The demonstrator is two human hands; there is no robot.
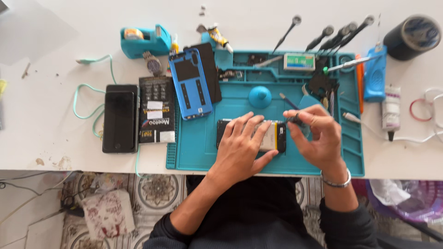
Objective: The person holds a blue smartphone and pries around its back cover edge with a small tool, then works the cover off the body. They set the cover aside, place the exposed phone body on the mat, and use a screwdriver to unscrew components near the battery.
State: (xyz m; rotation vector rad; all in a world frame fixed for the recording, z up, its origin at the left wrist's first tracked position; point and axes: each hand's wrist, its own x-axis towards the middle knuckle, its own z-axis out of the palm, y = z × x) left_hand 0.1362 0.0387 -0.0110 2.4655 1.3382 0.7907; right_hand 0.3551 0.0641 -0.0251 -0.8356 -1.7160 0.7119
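Left hand (242, 147) pressed flat, fingers spread, on the opened phone (251, 135) near the front edge of the teal mat (198, 147). Right hand (318, 138) pinched narrow on a small dark tool (294, 119), probably tweezers, hard to tell. Risky spot: one slip off the phone's right end and could gouge the yellow-edged, silvery battery. Blue back cover (190, 84) parked at the mat's back-left corner.

The left hand (242, 150) covers most of the opened black phone with a pale battery (277, 137). The small dark tool (294, 119) pinched in the right hand (318, 138) is too blurred to identify. The right edge cuts off the white cable (417, 137).
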